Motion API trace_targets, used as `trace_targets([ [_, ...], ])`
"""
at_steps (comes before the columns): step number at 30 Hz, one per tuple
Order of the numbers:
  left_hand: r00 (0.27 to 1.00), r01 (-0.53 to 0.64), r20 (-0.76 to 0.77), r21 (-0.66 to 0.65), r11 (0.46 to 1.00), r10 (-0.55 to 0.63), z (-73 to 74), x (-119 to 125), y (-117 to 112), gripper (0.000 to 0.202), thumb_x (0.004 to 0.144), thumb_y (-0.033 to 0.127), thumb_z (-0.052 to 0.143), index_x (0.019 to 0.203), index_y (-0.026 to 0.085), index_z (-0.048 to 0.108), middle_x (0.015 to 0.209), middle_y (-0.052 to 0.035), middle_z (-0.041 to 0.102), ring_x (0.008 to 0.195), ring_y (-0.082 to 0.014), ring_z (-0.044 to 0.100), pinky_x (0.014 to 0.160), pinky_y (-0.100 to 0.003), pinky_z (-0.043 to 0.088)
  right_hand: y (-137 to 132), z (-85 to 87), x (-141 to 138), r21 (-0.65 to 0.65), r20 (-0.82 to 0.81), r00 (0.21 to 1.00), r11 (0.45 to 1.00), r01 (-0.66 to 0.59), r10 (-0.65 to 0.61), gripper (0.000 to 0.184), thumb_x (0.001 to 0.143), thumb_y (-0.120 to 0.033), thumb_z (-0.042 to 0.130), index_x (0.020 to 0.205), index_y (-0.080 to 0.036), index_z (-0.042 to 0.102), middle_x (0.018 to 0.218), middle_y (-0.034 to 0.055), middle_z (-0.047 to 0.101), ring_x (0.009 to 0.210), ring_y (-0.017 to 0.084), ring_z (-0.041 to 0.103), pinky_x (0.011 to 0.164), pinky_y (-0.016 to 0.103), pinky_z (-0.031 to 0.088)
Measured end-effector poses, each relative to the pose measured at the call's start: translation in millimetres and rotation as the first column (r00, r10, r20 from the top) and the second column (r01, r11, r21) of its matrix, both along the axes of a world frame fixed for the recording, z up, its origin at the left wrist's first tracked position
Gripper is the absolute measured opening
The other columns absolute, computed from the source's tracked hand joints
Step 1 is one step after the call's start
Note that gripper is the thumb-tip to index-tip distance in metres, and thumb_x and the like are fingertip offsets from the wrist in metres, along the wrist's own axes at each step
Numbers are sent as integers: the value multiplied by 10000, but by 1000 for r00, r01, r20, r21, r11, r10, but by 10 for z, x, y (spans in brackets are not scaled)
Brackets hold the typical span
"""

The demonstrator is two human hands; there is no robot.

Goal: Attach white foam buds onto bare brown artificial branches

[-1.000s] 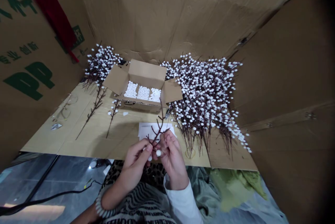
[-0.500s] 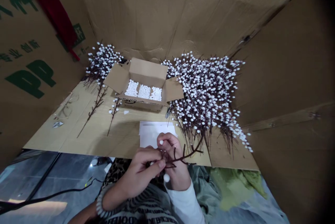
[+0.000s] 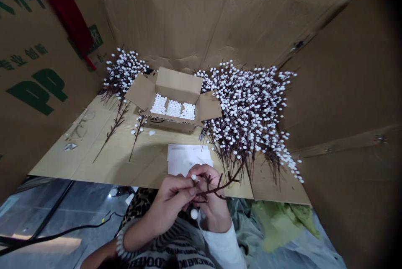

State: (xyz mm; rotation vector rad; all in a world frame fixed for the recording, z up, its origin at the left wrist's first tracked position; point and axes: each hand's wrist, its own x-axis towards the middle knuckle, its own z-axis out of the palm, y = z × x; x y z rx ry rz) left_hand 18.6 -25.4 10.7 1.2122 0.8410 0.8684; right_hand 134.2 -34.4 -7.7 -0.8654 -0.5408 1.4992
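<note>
While both hands work above the worktop, just in front of an open cardboard box, the L hand has its grip closed, fingers pinching a small white foam ball against a dark bare twig. R hand curls shut round the same twig, w/ its forked end poking out to the right. A 2nd ball shows just below the hands; can't tell what's holding it. Box has white balls packed inside. Big heap of white-budded branches lies right of box, smaller heap behind its left corner, loose sprigs front-left of it. White paper lies in front of box, right by the hands.
</note>
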Motion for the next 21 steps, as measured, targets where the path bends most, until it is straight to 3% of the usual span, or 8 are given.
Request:
trace_targets([
  [5, 999, -36, 6, -63, 997, 36, -31, 19, -17, 426, 787, 431, 558, 457, 183, 453, 426, 40, 394, 411, -98, 381, 406, -231, 280, 28, -28, 5, 83, 34, 999, 996, 35, -38, 151, 599, -309, 840, 644, -222, 726, 687, 5, 668, 586, 100, 580, 524, 189, 468],
  [10, 992, -86, -81, 172, 981, 101, -35, 8, -17, 450, 847, 377, 523, 451, 184, 432, 424, 34, 402, 463, -113, 404, 468, -245, 305, -16, -85, -34, 30, -7, 997, 997, 71, -71, 155, 619, -323, 823, 672, -232, 709, 662, -9, 663, 513, 91, 525, 447, 185, 407],
  [15, 981, -103, -105, 418, 902, 160, -52, 1, -18, 468, 912, 329, 470, 473, 181, 403, 444, 38, 418, 493, -111, 397, 530, -260, 308, -51, -130, -79, 22, -4, 996, 995, 94, -94, 183, 626, -357, 808, 679, -229, 691, 623, -11, 652, 512, 108, 540, 424, 194, 388],
  [21, 979, -97, -105, 522, 847, 177, -53, 24, -6, 451, 934, 316, 437, 503, 184, 432, 456, 26, 472, 475, -115, 416, 524, -261, 314, -83, -222, -94, -20, 27, 984, 984, 176, -175, 187, 622, -331, 816, 680, -221, 676, 643, -20, 655, 552, 107, 574, 491, 196, 451],
])
